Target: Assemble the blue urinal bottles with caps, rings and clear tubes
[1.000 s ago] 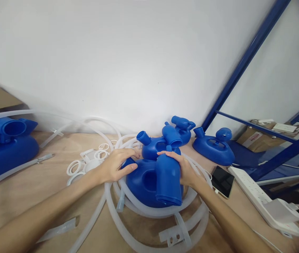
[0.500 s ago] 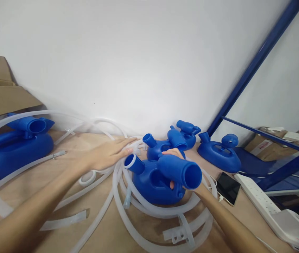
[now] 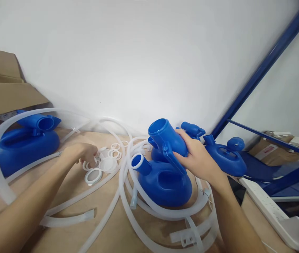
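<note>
A blue urinal bottle [image 3: 162, 188] stands on the table, with a loop handle and a narrow side spout [image 3: 141, 164] rimmed by a white ring. My right hand [image 3: 195, 154] is wrapped round its wide blue neck [image 3: 162, 131], whose mouth points up and left. Whether neck and body are firmly joined is hidden by the hand. Over a pile of white rings and caps [image 3: 108, 164], my left hand [image 3: 82, 153] has its fingers bent down, their tips pinched at a white ring [image 3: 87, 166]. A larger white ring [image 3: 93, 176] lies just below it.
Clear plastic hoses [image 3: 128, 211] coil round the bottle and across the table. More blue bottles stand at left [image 3: 20, 147] and right [image 3: 226, 158]. A cardboard box [image 3: 7, 95] is at far left, a white power strip [image 3: 265, 207] and blue metal rack [image 3: 260, 77] at right.
My left hand has moved left from beside the spout down to the white rings, uncovering the pile. My right hand has shifted to the neck, whose mouth now faces up and left instead of right.
</note>
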